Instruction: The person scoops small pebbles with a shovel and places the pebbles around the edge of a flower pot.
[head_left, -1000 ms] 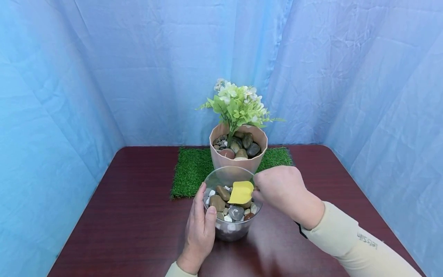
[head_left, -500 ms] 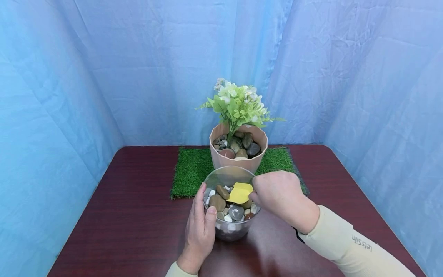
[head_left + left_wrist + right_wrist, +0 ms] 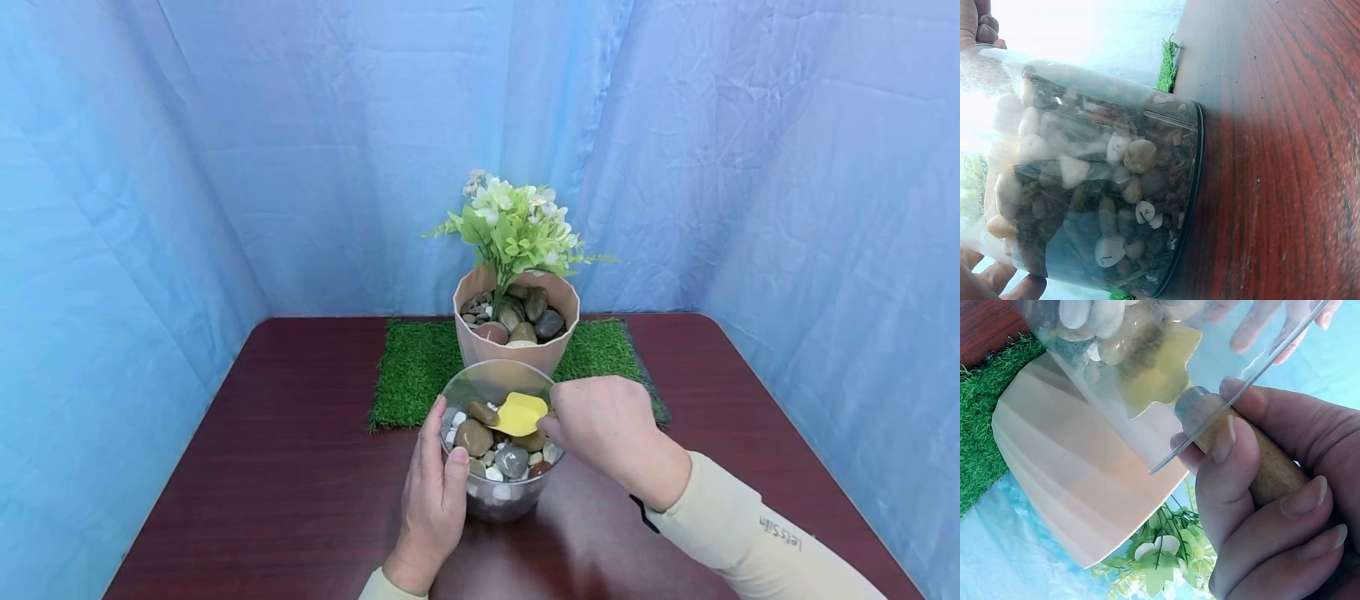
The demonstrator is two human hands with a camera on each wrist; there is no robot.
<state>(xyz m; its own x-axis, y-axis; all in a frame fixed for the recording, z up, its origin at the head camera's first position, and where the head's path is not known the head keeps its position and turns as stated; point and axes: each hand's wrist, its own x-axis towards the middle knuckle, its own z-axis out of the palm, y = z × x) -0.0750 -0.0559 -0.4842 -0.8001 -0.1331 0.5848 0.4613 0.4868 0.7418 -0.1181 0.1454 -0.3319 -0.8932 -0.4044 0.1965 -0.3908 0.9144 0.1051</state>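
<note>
My right hand (image 3: 607, 425) grips the wooden handle (image 3: 1272, 469) of a small garden trowel with a yellow blade (image 3: 521, 414). The handle crosses the rim of a clear plastic pot (image 3: 502, 375), and the blade lies inside, against the stones. White pebbles, brown stones (image 3: 474, 437) and a grey stone (image 3: 512, 460) fill the pot. On its left side my left hand (image 3: 435, 500) rests with fingers fairly straight, the thumb near the front rim. Through the wall, the left wrist view shows pebbles (image 3: 1140, 156) above darker, soil-like material.
Right behind the clear pot stands a pink planter (image 3: 510, 357) with large stones and an upright plant (image 3: 517, 225) with white flowers. It sits on a green turf mat (image 3: 412, 375). The dark red table (image 3: 300, 467) is bounded by blue curtains (image 3: 360, 167).
The right hand and trowel have shifted slightly, and the blade has tilted a little among the stones. Brown stones beside the blade have moved slightly. My left hand and both pots stay in place.
</note>
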